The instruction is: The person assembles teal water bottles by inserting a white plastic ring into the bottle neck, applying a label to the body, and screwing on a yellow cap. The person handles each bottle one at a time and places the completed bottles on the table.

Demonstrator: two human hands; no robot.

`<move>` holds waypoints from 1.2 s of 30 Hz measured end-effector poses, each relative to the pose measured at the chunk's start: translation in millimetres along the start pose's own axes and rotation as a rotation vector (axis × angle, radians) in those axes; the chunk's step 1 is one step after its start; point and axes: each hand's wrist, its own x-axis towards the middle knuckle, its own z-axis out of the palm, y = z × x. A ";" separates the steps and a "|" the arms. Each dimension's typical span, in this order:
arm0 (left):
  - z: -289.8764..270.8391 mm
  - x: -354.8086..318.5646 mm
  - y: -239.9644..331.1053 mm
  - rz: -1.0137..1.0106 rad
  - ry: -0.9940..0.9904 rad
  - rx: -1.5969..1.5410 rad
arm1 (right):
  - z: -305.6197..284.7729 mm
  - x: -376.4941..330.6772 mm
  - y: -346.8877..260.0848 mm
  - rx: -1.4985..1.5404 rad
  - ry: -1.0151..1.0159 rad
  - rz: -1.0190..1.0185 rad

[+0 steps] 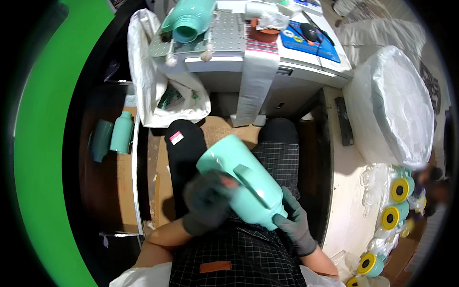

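A mint-green bottle (244,178) lies tilted across my lap, its base pointing up-left. My left hand (206,202), in a dark grey glove and blurred, presses against the bottle's side near its middle. My right hand (294,221), also gloved, grips the bottle's lower end from underneath. Both hands are on the same bottle above my checked apron.
Another mint bottle (187,19) lies on a metal machine bed (229,33) ahead. Two more mint bottles (122,132) lie on a dark shelf at left beside a white plastic bag (148,81). Wrapped bottles with yellow caps (399,190) and a large plastic-wrapped bundle (397,105) sit right.
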 end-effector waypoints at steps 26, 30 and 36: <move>-53.1 14.9 -55.0 -0.128 0.059 0.132 | 27.2 27.5 -20.4 -0.154 -0.073 -0.246; -39.8 76.7 -53.8 -0.129 -0.133 0.208 | 26.2 30.5 -35.5 -0.071 0.011 -0.356; -69.0 245.0 -43.5 0.764 0.086 1.046 | 13.8 56.6 -57.7 0.213 0.288 -0.513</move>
